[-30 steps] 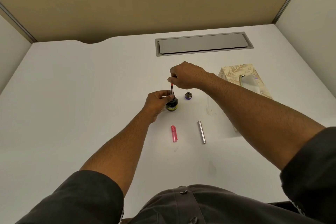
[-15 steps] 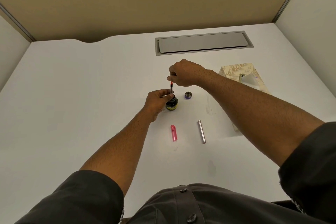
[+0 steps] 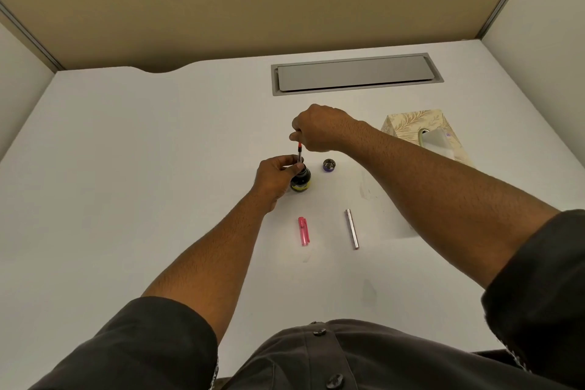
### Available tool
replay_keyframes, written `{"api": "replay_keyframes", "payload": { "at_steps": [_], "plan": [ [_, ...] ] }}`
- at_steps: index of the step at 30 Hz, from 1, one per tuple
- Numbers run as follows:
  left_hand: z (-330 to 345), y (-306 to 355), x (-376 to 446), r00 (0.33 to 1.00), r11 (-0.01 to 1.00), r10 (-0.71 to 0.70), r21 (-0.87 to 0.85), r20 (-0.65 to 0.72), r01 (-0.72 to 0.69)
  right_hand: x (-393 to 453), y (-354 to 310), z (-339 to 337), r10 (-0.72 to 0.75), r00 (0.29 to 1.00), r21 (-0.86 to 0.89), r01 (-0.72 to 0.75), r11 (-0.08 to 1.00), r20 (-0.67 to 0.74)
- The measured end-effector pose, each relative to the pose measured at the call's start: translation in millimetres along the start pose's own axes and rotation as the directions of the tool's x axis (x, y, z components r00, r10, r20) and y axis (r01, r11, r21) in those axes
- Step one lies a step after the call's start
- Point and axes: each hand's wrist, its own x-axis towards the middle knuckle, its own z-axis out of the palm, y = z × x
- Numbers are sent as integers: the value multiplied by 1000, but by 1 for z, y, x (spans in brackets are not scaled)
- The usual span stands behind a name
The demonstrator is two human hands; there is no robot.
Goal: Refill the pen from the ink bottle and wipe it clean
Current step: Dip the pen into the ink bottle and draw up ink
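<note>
Left hand [image 3: 274, 175] grips small dark glass ink bottle [image 3: 301, 179] on white desk [image 3: 126, 168]. Right hand [image 3: 319, 129] pinches top of thin red-tipped pen section [image 3: 299, 153], upright, lower end in bottle mouth. Purple bottle cap [image 3: 329, 165] just beside; pink pen cap [image 3: 303, 231], silver barrel [image 3: 352, 228] nearer; patterned tissue box [image 3: 411, 123] right.

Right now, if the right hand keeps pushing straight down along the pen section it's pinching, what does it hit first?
The ink bottle. The right hand holds the pen section upright, its lower end at the bottle's mouth, which the left hand steadies. How deep the tip already sits cannot be told.
</note>
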Motion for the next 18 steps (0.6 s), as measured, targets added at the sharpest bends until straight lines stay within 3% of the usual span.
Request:
{"api": "replay_keyframes", "payload": {
  "at_steps": [8, 18],
  "plan": [
    [1, -1, 1, 1000, 1000, 0, 8, -8, 0, 0, 0, 1, 42, 998, -70, -45, 997, -45],
    [2, -1, -1, 1000, 1000, -7, -7, -10, 7, -6, 1, -5, -9, 1000, -2, 9, 1000, 8]
  ]
}}
